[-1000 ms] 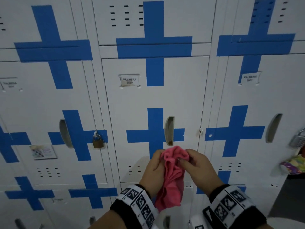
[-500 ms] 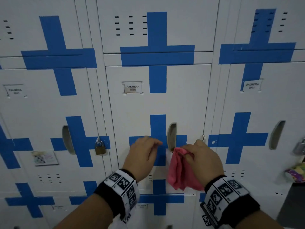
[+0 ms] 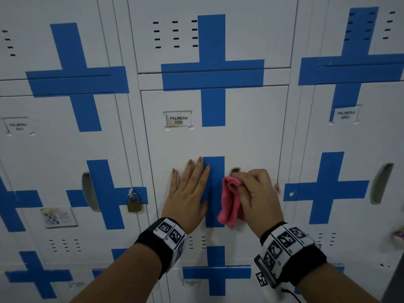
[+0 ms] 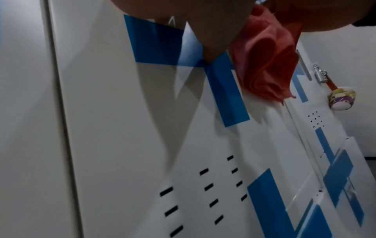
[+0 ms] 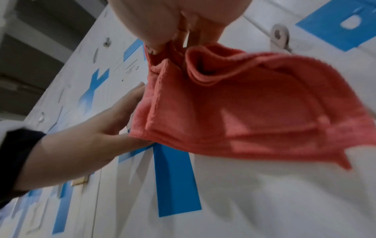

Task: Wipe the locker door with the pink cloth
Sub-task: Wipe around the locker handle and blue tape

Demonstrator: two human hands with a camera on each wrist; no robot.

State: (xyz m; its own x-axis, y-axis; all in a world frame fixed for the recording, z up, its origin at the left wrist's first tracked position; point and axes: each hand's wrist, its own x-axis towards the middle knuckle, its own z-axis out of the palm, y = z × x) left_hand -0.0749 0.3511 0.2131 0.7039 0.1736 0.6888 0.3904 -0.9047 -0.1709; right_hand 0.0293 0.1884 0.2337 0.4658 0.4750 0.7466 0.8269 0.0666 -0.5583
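On locker door (image 3: 251, 138) | left hand (image 3: 188, 193) flat, fingers straight | right hand (image 3: 258, 193) grasping pink cloth (image 3: 229, 204)

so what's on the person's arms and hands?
Bare forearms, no sleeves or gloves. Left hand and right hand each have a black wristband carrying white square-code marker tiles. A thin black cable trails from the right wrist unit.
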